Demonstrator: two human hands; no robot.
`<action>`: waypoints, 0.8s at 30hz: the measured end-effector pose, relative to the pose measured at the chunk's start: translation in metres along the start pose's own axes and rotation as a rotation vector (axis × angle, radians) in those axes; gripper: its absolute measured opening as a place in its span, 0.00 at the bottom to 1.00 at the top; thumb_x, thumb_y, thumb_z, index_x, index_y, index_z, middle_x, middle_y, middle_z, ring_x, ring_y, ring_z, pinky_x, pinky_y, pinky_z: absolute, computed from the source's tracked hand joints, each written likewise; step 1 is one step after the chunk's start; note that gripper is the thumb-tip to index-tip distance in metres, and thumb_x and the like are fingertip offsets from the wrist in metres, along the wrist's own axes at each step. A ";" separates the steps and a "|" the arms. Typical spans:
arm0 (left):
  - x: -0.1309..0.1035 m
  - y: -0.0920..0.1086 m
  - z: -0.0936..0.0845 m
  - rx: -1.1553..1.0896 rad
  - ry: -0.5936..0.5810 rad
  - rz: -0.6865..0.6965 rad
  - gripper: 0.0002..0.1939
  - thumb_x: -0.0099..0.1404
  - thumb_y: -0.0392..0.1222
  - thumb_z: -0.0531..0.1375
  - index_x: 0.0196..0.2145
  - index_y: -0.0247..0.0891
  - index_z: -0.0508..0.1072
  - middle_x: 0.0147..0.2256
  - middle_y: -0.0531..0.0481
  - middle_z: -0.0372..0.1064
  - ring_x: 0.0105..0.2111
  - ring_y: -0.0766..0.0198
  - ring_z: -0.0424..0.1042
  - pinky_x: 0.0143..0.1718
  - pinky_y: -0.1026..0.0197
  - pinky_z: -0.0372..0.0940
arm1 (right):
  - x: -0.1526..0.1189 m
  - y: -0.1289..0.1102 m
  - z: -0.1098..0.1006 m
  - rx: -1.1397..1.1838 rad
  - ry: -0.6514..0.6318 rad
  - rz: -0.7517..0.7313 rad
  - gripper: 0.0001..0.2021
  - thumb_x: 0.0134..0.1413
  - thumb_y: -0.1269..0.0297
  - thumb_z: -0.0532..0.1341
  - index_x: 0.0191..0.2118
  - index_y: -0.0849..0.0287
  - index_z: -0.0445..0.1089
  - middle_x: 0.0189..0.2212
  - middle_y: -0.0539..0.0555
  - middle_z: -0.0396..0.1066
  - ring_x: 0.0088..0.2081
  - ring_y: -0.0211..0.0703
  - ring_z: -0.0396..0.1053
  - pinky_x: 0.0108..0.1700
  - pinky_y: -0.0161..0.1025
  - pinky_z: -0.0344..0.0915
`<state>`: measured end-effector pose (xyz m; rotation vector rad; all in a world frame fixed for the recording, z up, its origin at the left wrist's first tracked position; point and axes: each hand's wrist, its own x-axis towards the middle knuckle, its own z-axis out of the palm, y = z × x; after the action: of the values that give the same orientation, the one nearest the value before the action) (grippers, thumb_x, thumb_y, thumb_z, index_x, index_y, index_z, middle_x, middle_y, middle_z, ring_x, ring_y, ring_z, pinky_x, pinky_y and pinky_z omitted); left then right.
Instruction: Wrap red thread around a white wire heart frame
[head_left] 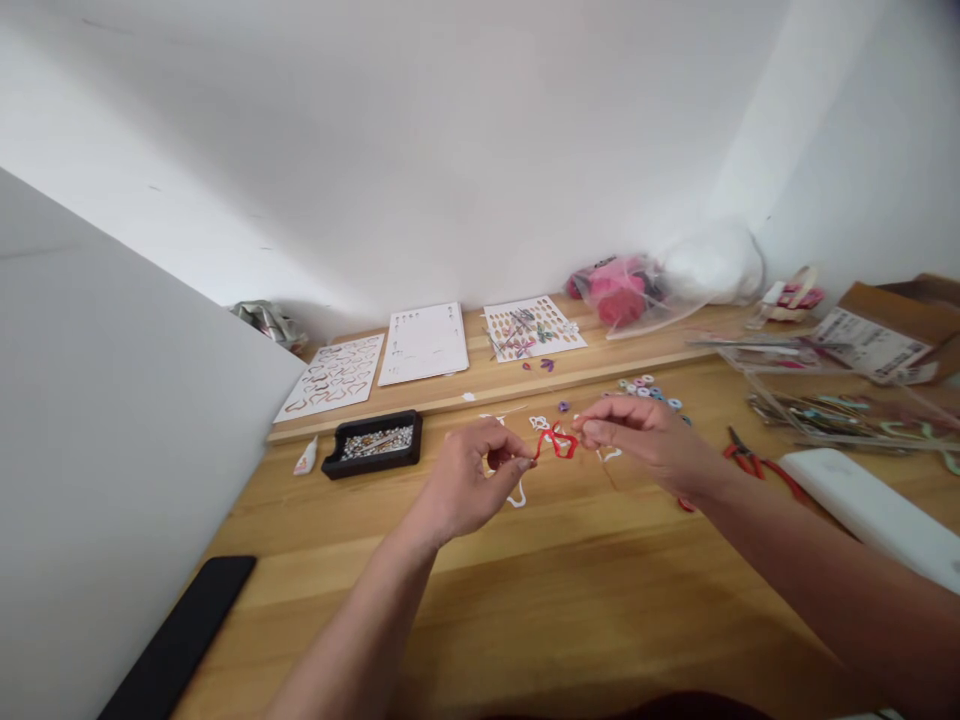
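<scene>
A: What do you see at the left end of the wooden table [292, 600]?
B: There lies a flat black bar [184, 625] with rounded corners. Farther back is a small white plastic tube [305, 459] with a narrow tip, and a white sheet with curved brown shapes [335, 374].
A: And the black rectangular tray [375, 463]?
B: It has thick walls, and it contains many small, shiny grains [360, 446], pale and dark mixed.
A: How is the left hand [480, 470]?
B: Thumb and forefinger are closed; they pinch one end of a thin red looped strip [564, 446]. This strip is between the two hands, above the table, bent in a wavy outline.
A: Then the right hand [634, 435]?
B: Its fingertips are pressed together just beside the red loop. What is between them is too small to tell. Under this hand shows a fine orange strand [609, 474].
A: What is farther right?
B: Small pale rings [645, 390] are clustered behind the hand. Next come the red-handled metal pliers [742, 455], the long, smooth white case [870, 515], and an open brown cardboard box [911, 325].
</scene>
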<state>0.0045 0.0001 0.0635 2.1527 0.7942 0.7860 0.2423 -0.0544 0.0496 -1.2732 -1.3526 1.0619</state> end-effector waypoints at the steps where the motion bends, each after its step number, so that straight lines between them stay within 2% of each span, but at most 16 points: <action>1: 0.000 -0.001 -0.001 0.010 -0.012 0.008 0.06 0.62 0.38 0.60 0.30 0.37 0.77 0.30 0.50 0.73 0.30 0.66 0.69 0.33 0.62 0.61 | 0.000 0.000 -0.003 0.018 0.040 -0.017 0.13 0.50 0.51 0.68 0.32 0.56 0.76 0.29 0.51 0.73 0.33 0.39 0.68 0.40 0.39 0.64; 7: -0.001 -0.004 -0.004 0.050 -0.047 0.041 0.06 0.62 0.36 0.60 0.30 0.38 0.77 0.30 0.49 0.74 0.31 0.65 0.70 0.34 0.62 0.63 | -0.005 0.003 -0.016 0.201 0.187 -0.028 0.16 0.45 0.48 0.69 0.32 0.55 0.74 0.28 0.52 0.70 0.30 0.39 0.64 0.34 0.39 0.64; 13: 0.000 -0.003 -0.013 0.018 -0.053 0.040 0.05 0.62 0.37 0.60 0.31 0.38 0.76 0.31 0.49 0.74 0.33 0.64 0.70 0.35 0.62 0.63 | -0.011 0.006 -0.026 0.434 0.270 0.063 0.14 0.39 0.55 0.74 0.31 0.54 0.75 0.26 0.48 0.68 0.29 0.35 0.65 0.29 0.34 0.60; 18: 0.000 -0.004 -0.031 -0.053 0.061 -0.013 0.07 0.64 0.43 0.61 0.32 0.37 0.76 0.30 0.49 0.72 0.31 0.65 0.67 0.36 0.61 0.61 | -0.021 0.019 -0.035 0.382 0.206 0.181 0.14 0.42 0.55 0.73 0.34 0.56 0.75 0.31 0.51 0.72 0.33 0.38 0.70 0.28 0.33 0.60; 24: -0.003 -0.017 -0.055 -0.369 0.319 -0.094 0.08 0.60 0.45 0.66 0.33 0.38 0.76 0.31 0.50 0.72 0.31 0.66 0.66 0.34 0.63 0.60 | -0.033 0.039 -0.032 0.289 0.120 0.245 0.16 0.47 0.52 0.71 0.38 0.57 0.74 0.45 0.58 0.72 0.43 0.46 0.72 0.27 0.32 0.62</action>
<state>-0.0424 0.0297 0.0809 1.6745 0.8277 1.1467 0.2803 -0.0849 0.0139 -1.2820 -0.9300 1.2771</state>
